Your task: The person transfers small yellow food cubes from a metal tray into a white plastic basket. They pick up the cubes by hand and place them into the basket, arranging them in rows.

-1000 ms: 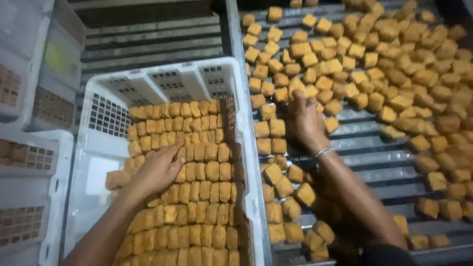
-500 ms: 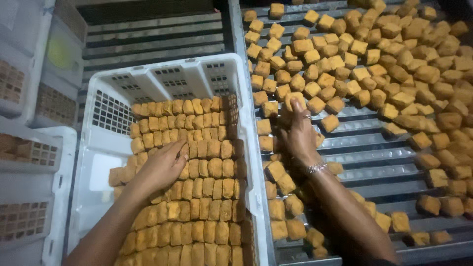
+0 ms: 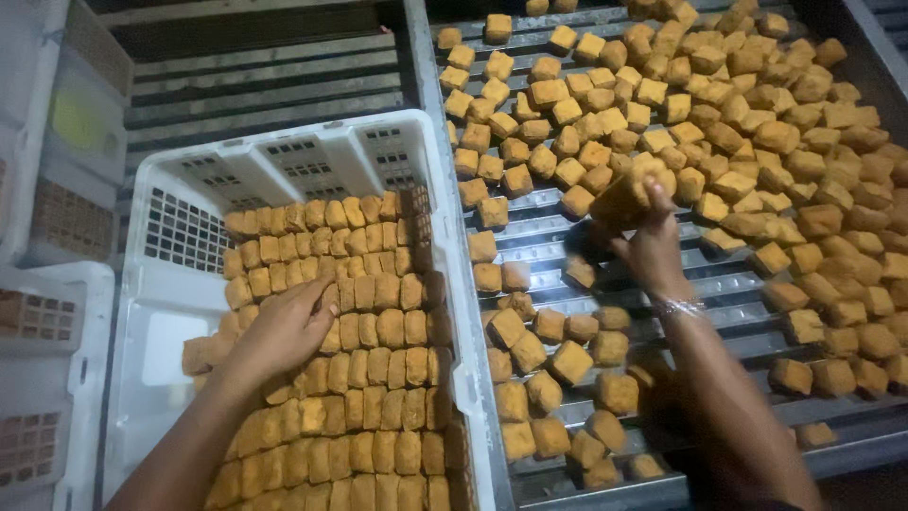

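Head view: the left hand [image 3: 288,331] lies flat on the packed rows of cubes [image 3: 378,326] inside the white crate [image 3: 165,312], fingers pressed together and laid along a row, palm down. The right hand [image 3: 653,248] is raised over the slatted metal rack [image 3: 549,248], its fingers pinching a small stack of cubes [image 3: 629,194], a thin bracelet [image 3: 676,306] at the wrist.

Judged from this, the stack wants an even squeeze from both sides so that no piece slips out, and the flat left hand looks best kept firm against the row so the lines stay straight.

The cubes are golden-brown, blocky, with slightly wrinkled, fried-looking skins. In the crate they stand on edge in tight, neat rows filling most of it; a gap shows along its left wall. On the rack loose cubes [image 3: 757,123] lie scattered, thickest toward the upper right.
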